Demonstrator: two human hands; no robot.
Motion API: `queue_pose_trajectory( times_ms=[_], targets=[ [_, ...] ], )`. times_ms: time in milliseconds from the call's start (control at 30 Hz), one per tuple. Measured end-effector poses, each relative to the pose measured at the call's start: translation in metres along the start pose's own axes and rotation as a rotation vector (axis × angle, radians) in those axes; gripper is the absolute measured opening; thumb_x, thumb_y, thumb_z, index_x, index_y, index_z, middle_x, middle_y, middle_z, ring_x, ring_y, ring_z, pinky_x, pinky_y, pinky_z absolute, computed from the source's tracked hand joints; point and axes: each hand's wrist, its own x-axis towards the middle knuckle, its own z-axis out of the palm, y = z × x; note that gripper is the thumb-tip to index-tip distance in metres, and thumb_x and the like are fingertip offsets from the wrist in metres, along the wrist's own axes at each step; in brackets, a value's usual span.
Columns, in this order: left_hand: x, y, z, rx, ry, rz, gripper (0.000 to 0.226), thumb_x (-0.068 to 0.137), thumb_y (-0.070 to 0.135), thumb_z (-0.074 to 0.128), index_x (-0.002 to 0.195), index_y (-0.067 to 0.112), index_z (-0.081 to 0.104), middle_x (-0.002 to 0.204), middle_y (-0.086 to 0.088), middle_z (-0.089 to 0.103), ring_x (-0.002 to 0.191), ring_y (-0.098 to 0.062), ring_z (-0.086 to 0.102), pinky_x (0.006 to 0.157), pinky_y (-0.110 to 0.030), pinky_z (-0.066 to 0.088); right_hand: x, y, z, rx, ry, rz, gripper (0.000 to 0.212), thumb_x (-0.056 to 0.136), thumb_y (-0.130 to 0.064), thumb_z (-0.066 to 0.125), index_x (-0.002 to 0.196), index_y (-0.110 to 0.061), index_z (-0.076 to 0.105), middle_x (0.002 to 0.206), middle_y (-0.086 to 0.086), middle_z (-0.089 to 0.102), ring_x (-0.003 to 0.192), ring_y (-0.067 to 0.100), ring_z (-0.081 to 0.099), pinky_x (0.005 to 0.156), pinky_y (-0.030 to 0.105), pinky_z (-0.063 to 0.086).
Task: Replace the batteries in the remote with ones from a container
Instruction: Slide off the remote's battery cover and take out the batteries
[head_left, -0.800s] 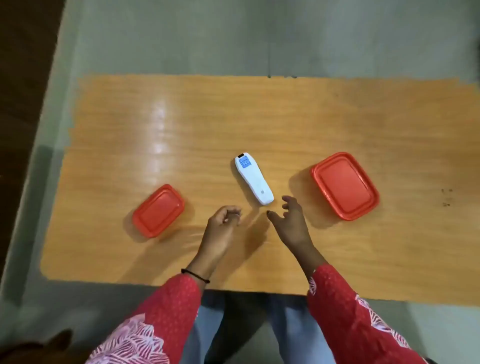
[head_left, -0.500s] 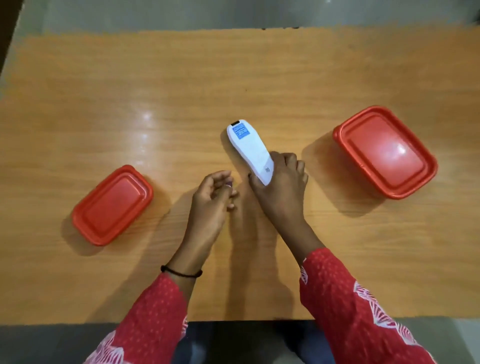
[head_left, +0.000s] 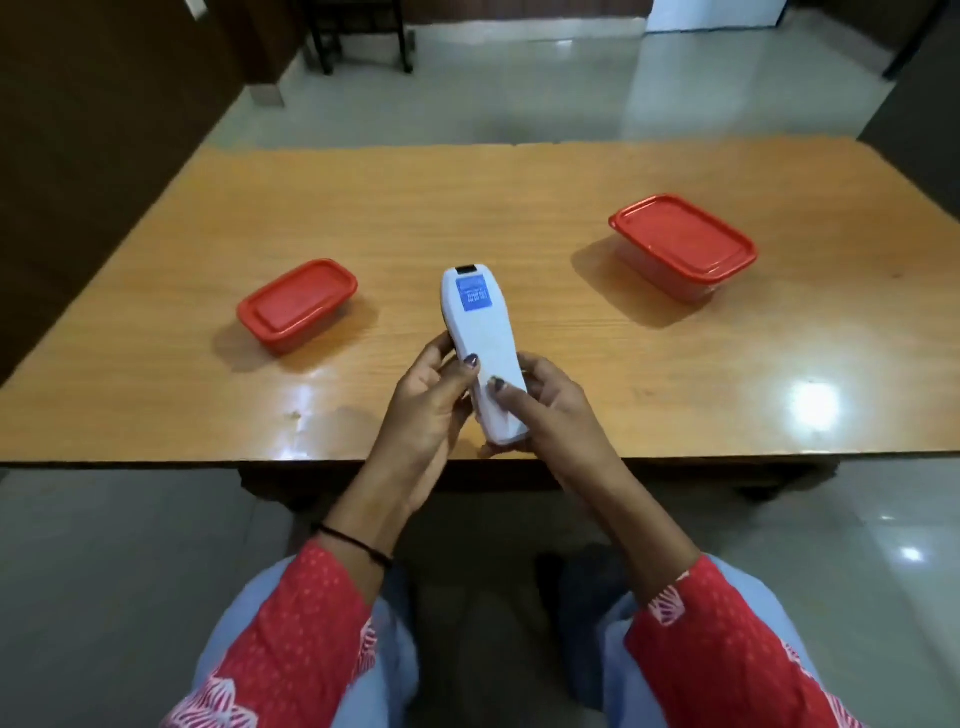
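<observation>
The white remote (head_left: 485, 358) was lifted off the wooden table (head_left: 415, 208), held back side up above its near edge, blue label end pointing away. The left hand (head_left: 428, 410) cupped its left side, thumb pressed on the back. The right hand (head_left: 545, 410) gripped its lower right side, thumb beside the other. Left of the remote sat a small red-lidded container (head_left: 297, 305); to its right, farther off, a larger red-lidded container (head_left: 683, 247). Both lids were closed.

White remote (head_left: 485, 358) is held back-up, blue label at 12 o'clock; red-lidded containers sit closed at 9 o'clock (head_left: 297, 305) and 2 o'clock (head_left: 683, 245).
</observation>
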Motion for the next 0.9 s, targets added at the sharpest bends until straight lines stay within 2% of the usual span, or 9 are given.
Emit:
queue_pose_trajectory(
  times_ms=[100,267,333,400,500,567,700,800,900],
  targets=[
    [-0.002,-0.003,-0.005,-0.069,0.014,-0.027,0.036,0.092,0.004,0.046,0.126,0.014,0.051,0.101,-0.006,0.068,0.089,-0.017,0.065,0.078,-0.027,0.053,0.005,0.002,-0.002,0.058,-0.083,0.033,0.030,0.091,-0.015,0.058,0.121,-0.012,0.055,0.115,0.014,0.065,0.097,0.026,0.066,0.064,0.036,0.058],
    [0.034,-0.002,-0.016,-0.157,0.057,-0.002,0.036,0.085,0.016,0.058,0.120,0.010,0.055,0.100,-0.007,0.065,0.093,-0.018,0.065,0.086,-0.037,0.050,0.039,-0.009,-0.019,-0.158,-0.121,-0.019,0.030,0.086,-0.017,0.065,0.116,-0.016,0.063,0.095,0.007,0.071,0.079,0.019,0.067,0.055,0.027,0.050],
    [0.053,0.000,-0.025,-0.189,0.122,0.027,0.033,0.080,0.015,0.066,0.112,0.011,0.059,0.096,-0.007,0.066,0.092,-0.018,0.066,0.078,-0.036,0.057,0.057,-0.009,-0.029,-0.153,-0.028,-0.068,0.026,0.081,-0.014,0.071,0.107,-0.014,0.069,0.087,0.005,0.069,0.072,0.017,0.064,0.053,0.026,0.048],
    [0.067,0.001,-0.032,-0.114,0.135,0.018,0.033,0.074,0.011,0.072,0.106,0.013,0.065,0.092,-0.005,0.069,0.088,-0.020,0.068,0.068,-0.038,0.059,0.075,-0.007,-0.038,0.044,0.128,-0.075,0.022,0.077,-0.014,0.073,0.098,-0.009,0.069,0.080,0.006,0.065,0.067,0.016,0.058,0.051,0.025,0.045],
    [0.074,-0.005,-0.028,0.132,0.029,-0.057,0.039,0.066,0.006,0.076,0.103,0.015,0.068,0.092,-0.007,0.074,0.079,-0.026,0.070,0.062,-0.034,0.060,0.095,-0.004,-0.040,0.373,0.281,-0.058,0.026,0.074,-0.020,0.071,0.098,-0.008,0.066,0.085,0.007,0.062,0.072,0.015,0.057,0.062,0.027,0.049],
    [0.077,-0.014,-0.024,0.258,-0.043,-0.078,0.046,0.067,0.006,0.077,0.110,0.016,0.065,0.101,-0.007,0.074,0.087,-0.023,0.070,0.068,-0.029,0.058,0.101,0.001,-0.035,0.443,0.282,-0.032,0.033,0.079,-0.022,0.067,0.104,-0.002,0.065,0.090,0.012,0.067,0.078,0.019,0.063,0.071,0.031,0.054],
    [0.078,-0.022,-0.026,0.297,-0.010,-0.091,0.049,0.075,0.012,0.073,0.121,0.019,0.058,0.112,-0.005,0.071,0.103,-0.022,0.067,0.082,-0.038,0.055,0.103,0.006,-0.021,0.294,0.092,0.046,0.031,0.090,-0.017,0.058,0.118,-0.005,0.061,0.110,0.020,0.066,0.092,0.027,0.064,0.083,0.041,0.053],
    [0.076,-0.021,-0.029,0.273,0.024,-0.085,0.041,0.081,0.010,0.066,0.121,0.014,0.057,0.105,-0.004,0.074,0.095,-0.020,0.070,0.076,-0.030,0.058,0.101,0.005,-0.021,0.217,0.007,0.051,0.033,0.091,-0.012,0.057,0.124,-0.008,0.057,0.116,0.018,0.066,0.098,0.029,0.065,0.088,0.042,0.053],
    [0.072,-0.024,-0.025,0.317,0.020,-0.041,0.043,0.080,0.008,0.066,0.122,0.010,0.056,0.100,-0.002,0.075,0.091,-0.016,0.071,0.069,-0.023,0.056,0.095,0.007,-0.021,0.174,0.049,0.024,0.034,0.090,-0.010,0.057,0.124,-0.008,0.057,0.115,0.018,0.067,0.102,0.030,0.066,0.090,0.044,0.053]
  ],
)
